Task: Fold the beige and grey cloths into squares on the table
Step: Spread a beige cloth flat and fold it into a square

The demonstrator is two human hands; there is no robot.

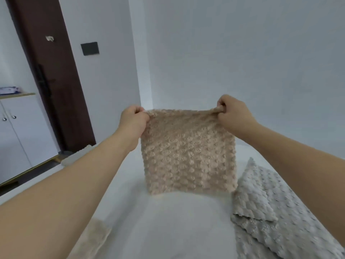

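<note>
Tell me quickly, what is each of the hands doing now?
Left hand: pinches the top left corner of the beige bobbled plush cloth.
Right hand: grips its top right corner.

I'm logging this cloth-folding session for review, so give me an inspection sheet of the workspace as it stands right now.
Surface: white table, bare in the middle.
Job's things: beige cloth held up by its top corners, hanging flat, lower edge at or just above the table; grey cloths lie overlapped on the right.
Clutter: another beige cloth at the near left edge.
Grippers: left hand pinches the top left corner; right hand pinches the top right corner.
Cables: nothing seen.
Surroundings: white walls, dark door, black wall switch, white cabinet at left.
</note>
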